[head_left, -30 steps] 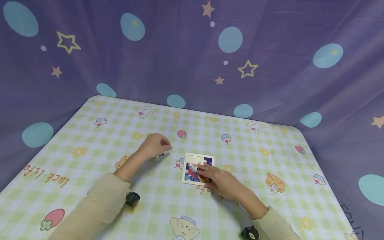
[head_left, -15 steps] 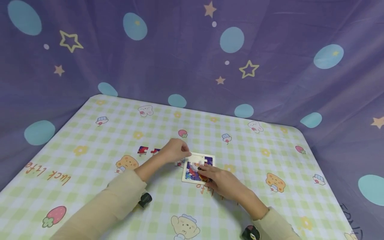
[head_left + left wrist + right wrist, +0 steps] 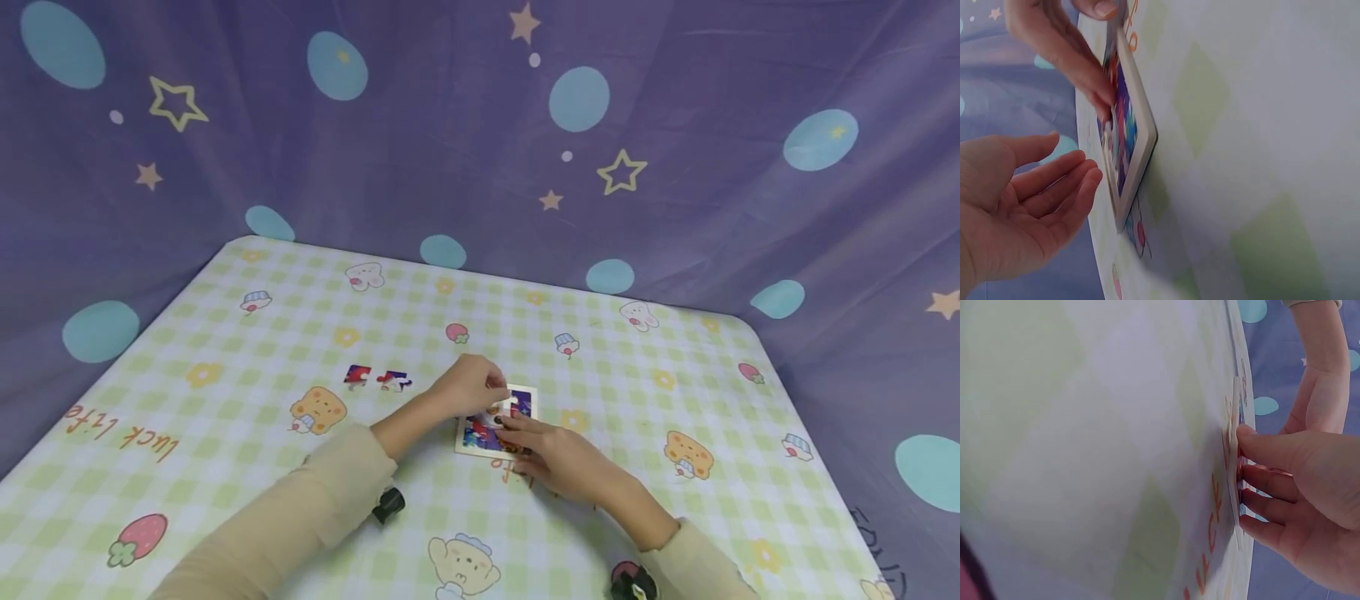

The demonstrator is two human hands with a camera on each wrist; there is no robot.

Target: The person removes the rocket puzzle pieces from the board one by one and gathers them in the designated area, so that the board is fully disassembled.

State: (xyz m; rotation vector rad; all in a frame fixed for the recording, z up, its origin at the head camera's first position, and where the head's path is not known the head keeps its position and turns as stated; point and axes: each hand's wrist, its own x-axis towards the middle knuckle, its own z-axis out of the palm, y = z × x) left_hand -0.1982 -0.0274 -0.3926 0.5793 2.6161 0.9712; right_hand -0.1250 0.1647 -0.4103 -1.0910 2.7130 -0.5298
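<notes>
A small white puzzle tray point(image 3: 467, 446) with a blue and red picture lies on the checked tablecloth point(image 3: 600, 375). My right hand point(image 3: 555, 458) rests on it, fingers fairly straight on the picture and thumb at the near edge point(image 3: 1235, 456). My left hand point(image 3: 468, 387) hovers over the tray's far left corner. In the left wrist view its fingers point(image 3: 1054, 187) are loosely curved beside the tray point(image 3: 1138, 144), with nothing visible between them. Two loose puzzle pieces point(image 3: 357, 375) point(image 3: 393, 381) lie to the left of the tray.
A purple curtain point(image 3: 450, 125) with stars and dots hangs behind and around the table. The table's rounded far corners sit at the left point(image 3: 240, 246) and right point(image 3: 738, 321). Black wrist cameras point(image 3: 388, 504) point(image 3: 633, 583) show under both sleeves.
My left hand moved right from the loose pieces to the tray's far corner, uncovering two pieces on the cloth. My right hand stayed on the tray.
</notes>
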